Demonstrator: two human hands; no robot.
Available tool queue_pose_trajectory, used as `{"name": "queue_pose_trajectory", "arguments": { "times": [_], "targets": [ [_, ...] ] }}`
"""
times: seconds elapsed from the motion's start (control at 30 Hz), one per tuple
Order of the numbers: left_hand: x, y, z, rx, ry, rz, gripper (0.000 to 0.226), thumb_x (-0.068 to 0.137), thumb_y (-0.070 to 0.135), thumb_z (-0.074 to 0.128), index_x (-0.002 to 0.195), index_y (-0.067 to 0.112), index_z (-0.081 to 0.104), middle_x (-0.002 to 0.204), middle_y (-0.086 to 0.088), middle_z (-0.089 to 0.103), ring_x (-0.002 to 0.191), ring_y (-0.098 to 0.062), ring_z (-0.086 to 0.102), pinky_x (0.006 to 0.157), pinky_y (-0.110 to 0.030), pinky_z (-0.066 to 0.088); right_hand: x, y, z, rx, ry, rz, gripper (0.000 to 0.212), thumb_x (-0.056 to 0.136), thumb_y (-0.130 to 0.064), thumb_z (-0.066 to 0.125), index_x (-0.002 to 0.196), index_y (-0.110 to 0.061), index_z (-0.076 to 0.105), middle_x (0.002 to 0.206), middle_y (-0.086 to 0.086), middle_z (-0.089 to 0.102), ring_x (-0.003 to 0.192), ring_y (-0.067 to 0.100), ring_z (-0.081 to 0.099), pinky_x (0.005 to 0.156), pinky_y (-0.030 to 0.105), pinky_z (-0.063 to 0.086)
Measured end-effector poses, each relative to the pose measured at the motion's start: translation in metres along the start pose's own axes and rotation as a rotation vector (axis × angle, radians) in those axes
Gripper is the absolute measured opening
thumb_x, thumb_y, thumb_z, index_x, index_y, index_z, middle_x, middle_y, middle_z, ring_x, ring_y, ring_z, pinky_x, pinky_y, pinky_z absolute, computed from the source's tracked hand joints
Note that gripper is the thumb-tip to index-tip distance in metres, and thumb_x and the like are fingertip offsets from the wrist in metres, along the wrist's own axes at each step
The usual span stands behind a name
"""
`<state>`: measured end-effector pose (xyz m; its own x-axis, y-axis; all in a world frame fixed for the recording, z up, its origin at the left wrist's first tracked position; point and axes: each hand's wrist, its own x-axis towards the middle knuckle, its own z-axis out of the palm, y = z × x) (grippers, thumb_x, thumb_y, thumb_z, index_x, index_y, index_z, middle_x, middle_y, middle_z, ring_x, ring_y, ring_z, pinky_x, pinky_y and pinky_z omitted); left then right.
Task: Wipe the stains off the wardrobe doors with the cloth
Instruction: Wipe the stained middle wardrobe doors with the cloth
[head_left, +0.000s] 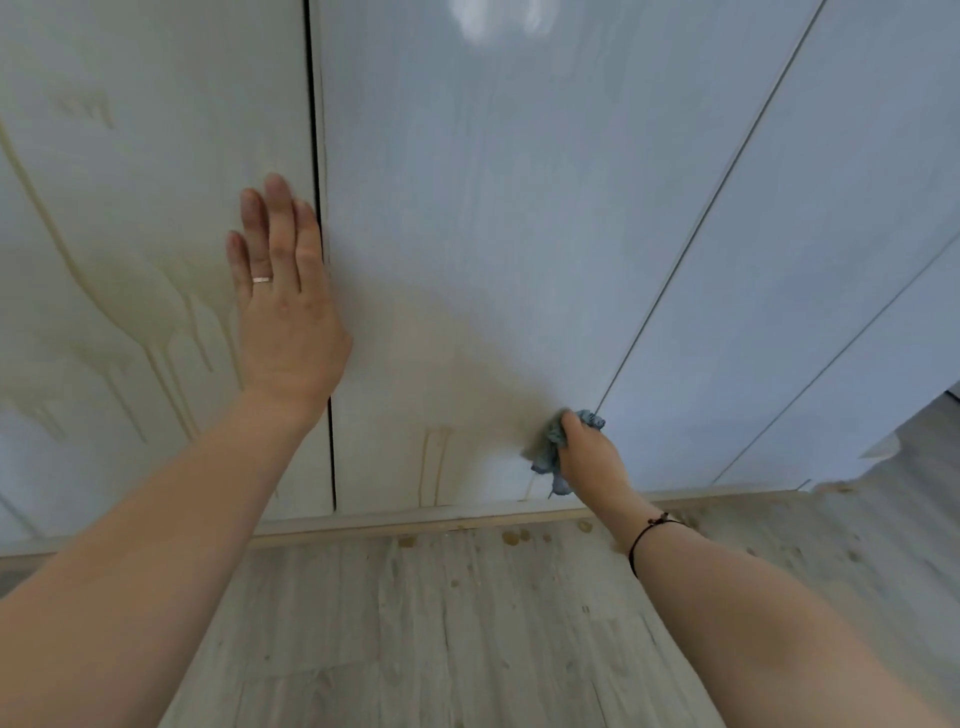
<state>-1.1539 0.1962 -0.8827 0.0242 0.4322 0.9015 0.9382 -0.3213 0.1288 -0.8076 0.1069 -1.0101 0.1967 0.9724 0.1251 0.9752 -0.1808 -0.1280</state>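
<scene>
Glossy white wardrobe doors fill the view. The left door carries yellowish drip stains running down it. The middle door has a few faint drip lines near its bottom edge. My left hand lies flat with straight fingers on the left door, right beside the dark gap between the doors. My right hand grips a crumpled blue-grey cloth and presses it against the lower right part of the middle door.
A wooden plinth runs under the doors. The pale plank floor below shows several brownish spots near the plinth. More white doors continue to the right, ending at a corner.
</scene>
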Motion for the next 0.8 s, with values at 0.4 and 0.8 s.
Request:
{"name": "queue_pose_trajectory", "arguments": {
  "times": [0.4, 0.8],
  "targets": [
    [0.005, 0.007, 0.012, 0.019, 0.069, -0.061, 0.07, 0.085, -0.012, 0.041, 0.152, -0.008, 0.021, 0.158, -0.032, 0.02, 0.147, -0.051, 0.016, 0.122, -0.057, 0.011, 0.038, -0.036, -0.091, 0.507, 0.667, -0.089, 0.04, 0.088, -0.037, 0.073, 0.109, -0.008, 0.056, 0.102, 0.005, 0.058, 0.093, 0.018, 0.054, 0.077, 0.028, 0.046],
    [0.006, 0.01, 0.02, 0.034, 0.131, -0.061, 0.066, 0.085, -0.012, 0.039, 0.149, -0.011, 0.027, 0.154, -0.034, 0.028, 0.143, -0.053, 0.025, 0.12, -0.058, 0.016, 0.006, 0.03, 0.045, -0.111, -0.26, -0.105, 0.03, 0.083, -0.003, 0.064, 0.11, -0.009, 0.05, 0.101, 0.01, 0.064, 0.084, 0.03, 0.058, 0.065, 0.034, 0.042]
  ]
}}
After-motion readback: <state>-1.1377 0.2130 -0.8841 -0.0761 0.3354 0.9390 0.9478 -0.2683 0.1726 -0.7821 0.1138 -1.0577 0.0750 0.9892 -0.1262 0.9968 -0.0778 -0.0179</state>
